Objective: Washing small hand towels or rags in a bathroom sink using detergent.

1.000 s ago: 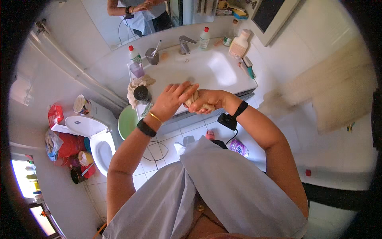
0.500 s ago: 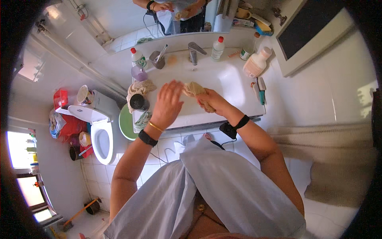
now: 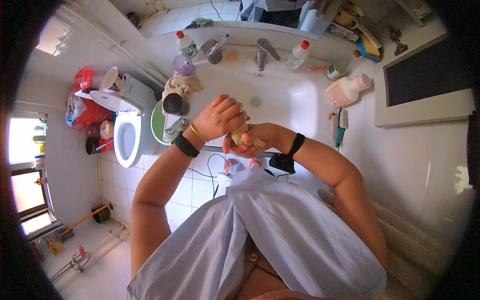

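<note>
A bunched beige cloth [image 3: 240, 134] is held between my two hands, over the front edge of the white sink [image 3: 295, 112]. My left hand [image 3: 216, 119] is closed, its curled fingers on the upper end of the cloth. Turned partly palm up, my right hand [image 3: 263, 135] wraps round the lower part, and a crumpled end shows between its fingers. Much of the cloth is hidden by the fingers. At the sink's left rim, near my left hand, are a black cup [image 3: 175, 104], a beige rag [image 3: 182, 86] and a greenish rag [image 3: 177, 129].
A grey faucet [image 3: 261, 54] stands at the sink's back, with red-capped bottles [image 3: 298, 55] and a grey cup [image 3: 212, 51] along the ledge. To the right are a pale pink bottle [image 3: 347, 90] and a brush [image 3: 341, 127]. A green basin [image 3: 159, 124] and a toilet [image 3: 128, 140] stand left.
My left hand, open and apart from the cloth before, has closed on it. Both hands have come together nearer my body. The whole view has shifted.
</note>
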Motion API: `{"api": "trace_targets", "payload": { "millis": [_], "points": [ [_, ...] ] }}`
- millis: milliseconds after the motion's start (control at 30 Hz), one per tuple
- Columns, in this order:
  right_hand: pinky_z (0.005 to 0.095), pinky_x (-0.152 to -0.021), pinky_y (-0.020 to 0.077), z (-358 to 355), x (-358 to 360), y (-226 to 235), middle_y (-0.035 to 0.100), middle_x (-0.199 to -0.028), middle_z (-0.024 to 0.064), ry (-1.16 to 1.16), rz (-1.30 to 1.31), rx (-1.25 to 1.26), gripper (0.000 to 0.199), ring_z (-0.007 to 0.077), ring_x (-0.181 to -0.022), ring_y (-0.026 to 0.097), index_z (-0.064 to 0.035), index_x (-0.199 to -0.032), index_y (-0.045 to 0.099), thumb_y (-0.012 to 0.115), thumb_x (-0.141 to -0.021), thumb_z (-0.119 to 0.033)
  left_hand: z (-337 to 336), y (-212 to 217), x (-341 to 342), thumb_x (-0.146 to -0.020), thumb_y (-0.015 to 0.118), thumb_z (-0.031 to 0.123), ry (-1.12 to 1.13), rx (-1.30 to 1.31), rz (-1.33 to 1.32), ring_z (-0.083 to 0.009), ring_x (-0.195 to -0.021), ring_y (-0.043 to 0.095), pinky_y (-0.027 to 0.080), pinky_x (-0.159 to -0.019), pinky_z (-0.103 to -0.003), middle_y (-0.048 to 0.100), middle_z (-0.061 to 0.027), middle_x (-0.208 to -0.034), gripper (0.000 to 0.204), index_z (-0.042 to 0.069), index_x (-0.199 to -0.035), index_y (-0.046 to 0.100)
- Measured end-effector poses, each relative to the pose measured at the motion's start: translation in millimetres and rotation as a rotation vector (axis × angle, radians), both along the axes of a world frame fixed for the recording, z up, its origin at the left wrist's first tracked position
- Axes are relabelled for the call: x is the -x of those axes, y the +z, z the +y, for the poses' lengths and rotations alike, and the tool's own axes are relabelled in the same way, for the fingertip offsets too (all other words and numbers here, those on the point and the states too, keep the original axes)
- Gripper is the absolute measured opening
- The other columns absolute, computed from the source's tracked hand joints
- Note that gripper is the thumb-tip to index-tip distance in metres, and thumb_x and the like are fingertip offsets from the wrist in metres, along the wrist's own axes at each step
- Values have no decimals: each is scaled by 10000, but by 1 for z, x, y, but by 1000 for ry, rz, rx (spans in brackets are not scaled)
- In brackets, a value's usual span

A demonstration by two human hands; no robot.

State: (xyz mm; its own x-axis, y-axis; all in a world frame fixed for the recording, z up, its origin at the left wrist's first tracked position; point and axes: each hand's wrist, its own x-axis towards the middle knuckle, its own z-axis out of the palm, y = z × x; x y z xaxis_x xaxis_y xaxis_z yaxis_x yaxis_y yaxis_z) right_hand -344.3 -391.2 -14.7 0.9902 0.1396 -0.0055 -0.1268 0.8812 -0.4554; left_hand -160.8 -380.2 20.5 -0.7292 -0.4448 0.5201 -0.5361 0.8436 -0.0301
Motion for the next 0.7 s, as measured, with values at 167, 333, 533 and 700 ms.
{"api": "trace_targets", "payload": {
  "millis": [167,333,533,700],
  "points": [
    [206,-494,378,-10,4,14,501,-636,-17,-34,209,239,426,78,-530,457,-28,-900,609,702,-771,-423,-4,17,2,-694,628,154,8,-67,-35,-252,-933,578,485,-812,-379,591,-84,-975,232,64,-908,616],
    [369,-532,472,-30,6,25,590,-598,111,-247,677,1479,280,235,-521,568,-17,-709,608,635,-764,-291,-7,14,3,-752,601,188,296,-337,-215,-261,-826,623,502,-686,-384,632,-103,-860,107,90,-796,600],
    [449,-638,510,-62,-3,20,640,-720,165,-323,699,2280,179,354,-688,628,-59,-745,634,609,-736,-235,-31,-33,7,-799,548,196,499,-549,-185,-323,-626,618,496,-563,-434,619,-135,-688,143,73,-747,598],
    [438,-631,512,-71,-3,0,636,-739,146,-446,619,2423,166,329,-679,632,-74,-868,589,630,-750,-182,-45,-89,3,-806,570,318,421,-771,2,-379,-683,611,488,-614,-445,638,-185,-752,302,30,-736,629]
  ]
}}
